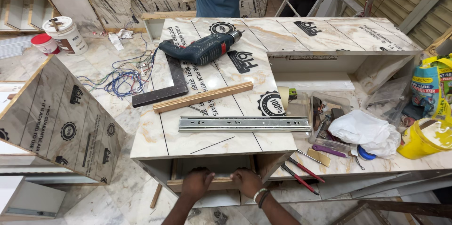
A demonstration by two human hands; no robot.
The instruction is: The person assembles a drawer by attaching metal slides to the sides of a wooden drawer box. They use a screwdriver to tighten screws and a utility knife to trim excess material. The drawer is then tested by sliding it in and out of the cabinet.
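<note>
A large marble-patterned cabinet box (pixel 212 112) lies in the middle of the scene, and on its top rest a long metal drawer slide (pixel 245 124) near the front, a wooden batten (pixel 202 97) beyond it and a blue power drill (pixel 202 50) at the far side. At the near edge, both hands grasp a wooden strip (pixel 221 183) just under the top panel: the left hand (pixel 197 183) has its fingers curled over the left part, and the right hand (pixel 246 181) clenches it just beside

Left hand (pixel 197 182) and right hand (pixel 246 181) grip a wooden strip (pixel 217 185) inside the open front of a laminated cabinet (pixel 155 145). On top lie a metal drawer slide (pixel 244 124), wooden batten (pixel 202 97), steel square (pixel 165 91) and drill (pixel 202 50).
</note>
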